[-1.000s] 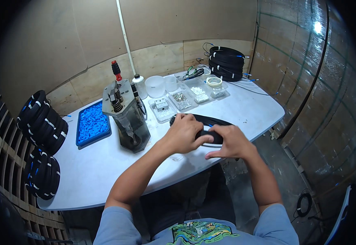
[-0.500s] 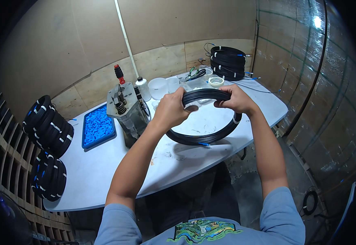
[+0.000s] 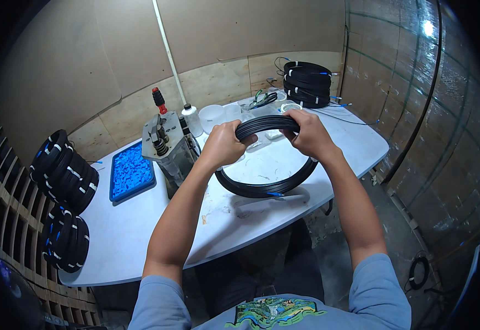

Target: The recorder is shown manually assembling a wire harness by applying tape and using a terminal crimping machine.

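Observation:
Both my hands grip a coil of black cable (image 3: pixel 267 127) by its upper part, holding it tilted over the white table (image 3: pixel 350 154). My left hand (image 3: pixel 224 144) is closed round the coil's upper left side. On the upper right, my right hand (image 3: pixel 310 132) is closed round it, thumb underneath. The coil's lower loop hangs toward me, close above the tabletop; whether it touches I cannot tell. A blue connector (image 3: pixel 274 194) shows on that lower loop. White ties bind the coil at its sides, partly covered by my hands.
Left of my arm stands a metal hand-press device (image 3: pixel 166 143), beside a blue tray of small blue parts (image 3: pixel 133 171). More black coils are stacked at the left edge (image 3: pixel 67 170) and back right (image 3: pixel 307 85). A white bottle (image 3: pixel 191 120) and clear tubs (image 3: pixel 212 116) stand behind.
My two hands and the cable coil have shifted a little to the left. The coil stays gripped in both hands.

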